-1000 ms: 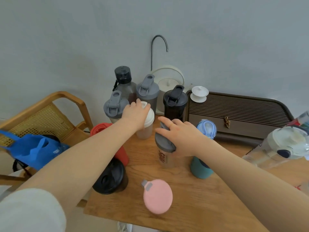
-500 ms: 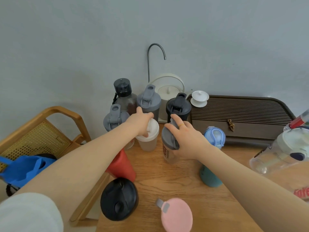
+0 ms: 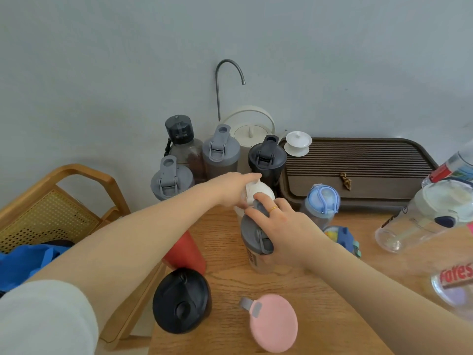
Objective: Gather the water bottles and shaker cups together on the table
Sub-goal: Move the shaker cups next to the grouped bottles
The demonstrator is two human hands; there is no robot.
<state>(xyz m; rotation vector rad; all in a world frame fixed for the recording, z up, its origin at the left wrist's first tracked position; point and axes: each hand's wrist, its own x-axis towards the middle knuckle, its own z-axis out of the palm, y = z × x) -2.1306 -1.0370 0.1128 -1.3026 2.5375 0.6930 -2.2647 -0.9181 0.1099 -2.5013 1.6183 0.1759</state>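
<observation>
Since half a second ago both cups sit closer together. At 6 o'clock, round pink-lidded cup (image 3: 273, 322) and black-lidded shaker (image 3: 182, 299) stand apart on wooden counter (image 3: 320, 290). Centre: right hand (image 3: 284, 226) grasps grey-lidded clear shaker (image 3: 256, 242) at the lid; left hand (image 3: 234, 189) clasps white-lidded cup (image 3: 258, 194), touching it. Probably light, stiff, slick plastic; gripping the lid rim seems best. At 12, grey shakers (image 3: 221, 149) crowd; blue-lidded bottle (image 3: 322, 203) blocks 2 o'clock.

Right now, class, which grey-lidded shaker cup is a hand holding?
The clear one nearest the camera, under the right hand; the other two grey-lidded cups stand untouched near the wall.
</observation>
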